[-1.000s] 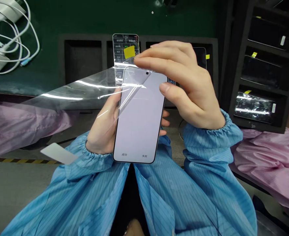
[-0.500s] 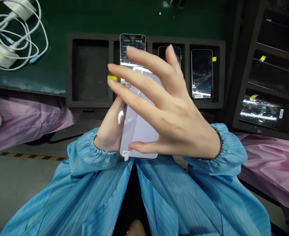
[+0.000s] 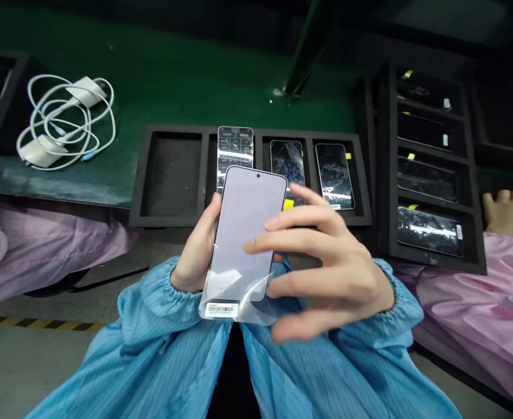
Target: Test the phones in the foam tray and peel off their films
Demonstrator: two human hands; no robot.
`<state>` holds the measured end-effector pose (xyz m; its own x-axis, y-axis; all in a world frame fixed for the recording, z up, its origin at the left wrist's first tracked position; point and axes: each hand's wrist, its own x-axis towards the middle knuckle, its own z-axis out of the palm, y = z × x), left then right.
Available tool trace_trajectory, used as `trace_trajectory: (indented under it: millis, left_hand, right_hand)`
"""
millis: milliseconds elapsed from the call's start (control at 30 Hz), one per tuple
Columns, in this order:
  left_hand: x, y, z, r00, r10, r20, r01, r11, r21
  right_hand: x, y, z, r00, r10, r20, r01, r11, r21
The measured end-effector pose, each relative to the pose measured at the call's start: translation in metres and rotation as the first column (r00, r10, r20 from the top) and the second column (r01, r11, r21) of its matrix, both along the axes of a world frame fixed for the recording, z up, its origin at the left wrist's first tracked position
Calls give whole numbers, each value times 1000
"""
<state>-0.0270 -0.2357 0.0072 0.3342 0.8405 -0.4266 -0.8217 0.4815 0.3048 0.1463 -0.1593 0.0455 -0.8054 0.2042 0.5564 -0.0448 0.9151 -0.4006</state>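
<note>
A smartphone (image 3: 251,227) with a plain pale lilac screen lies in my left hand (image 3: 195,253), its thumb along the left edge and fingertips showing at the right edge. Clear film (image 3: 256,311) hangs loose past the phone's bottom end, bearing a white barcode label (image 3: 221,310). Over the phone's right side my right hand (image 3: 332,262) spreads its fingers, holding nothing. Its index and middle fingertips are over the screen; whether they touch it I cannot tell. A yellow tab (image 3: 288,204) shows at the phone's right edge.
Behind stands a black foam tray (image 3: 136,201) with a lit phone (image 3: 235,145) and two dark phones. Coiled white cables with chargers (image 3: 42,150) lie left. Another tray (image 3: 435,263) of several phones stands right. A co-worker's hand (image 3: 512,215) and pink sleeve are at far right.
My right hand has drawn back to the right, uncovering the screen. The phone is tilted up more, and the film now hangs past its bottom end. The view has shifted upward.
</note>
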Motion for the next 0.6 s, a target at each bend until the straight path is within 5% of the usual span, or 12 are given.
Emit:
trace_trajectory:
  millis: [67,233,400,600]
  left_hand:
    - [-2,2,2,996,34,-86,-32,999,18]
    - [-5,9,3,992,27,-122,-23,999,38]
    - [-8,15,4,991,52,-127,-54,998,-12]
    - [-14,15,4,982,82,-173,-90,995,-39]
  right_hand:
    - [6,-3,-4,999,11,-43,-14,997,-78]
    - [-5,-23,-32,947,-255,-196,251,967,-43]
    - [-21,-45,-62,965,-168,-200,207,959,192]
    - [-25,-44,-70,971,-174,-166,209,952,223]
